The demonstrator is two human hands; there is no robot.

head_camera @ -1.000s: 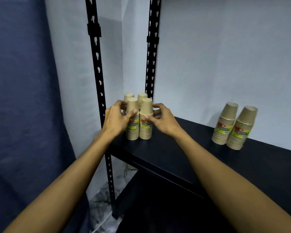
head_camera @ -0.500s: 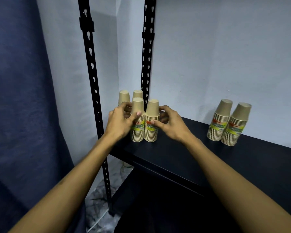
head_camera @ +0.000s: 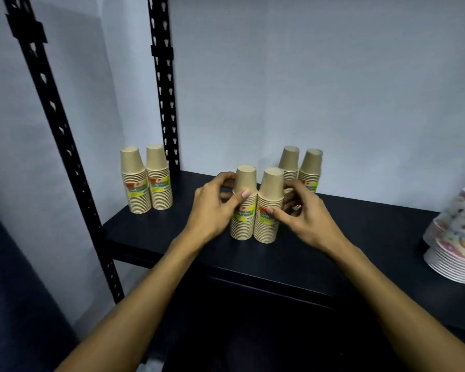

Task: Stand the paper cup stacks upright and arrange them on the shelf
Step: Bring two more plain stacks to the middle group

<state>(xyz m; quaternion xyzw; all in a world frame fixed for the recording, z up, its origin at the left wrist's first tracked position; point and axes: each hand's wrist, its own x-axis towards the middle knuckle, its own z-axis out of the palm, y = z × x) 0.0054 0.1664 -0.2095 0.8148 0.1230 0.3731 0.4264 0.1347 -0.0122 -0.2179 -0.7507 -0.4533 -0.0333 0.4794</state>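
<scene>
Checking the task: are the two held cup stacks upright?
Upright: both held stacks stand with their rims down on the shelf.

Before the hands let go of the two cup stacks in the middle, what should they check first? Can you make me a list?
1. Left hand has a hold on the left middle stack: ok, thumb in front and fingers behind.
2. Right hand has a hold on the right middle stack: ok.
3. Both middle stacks upright on the shelf: ok, though the right one tilts a little.
4. The pair behind won't get bumped: cannot tell, the right hand hides the gap.
5. The left pair is upright and out of the way: ok.
6. The plates at the right are well apart: ok.
</scene>
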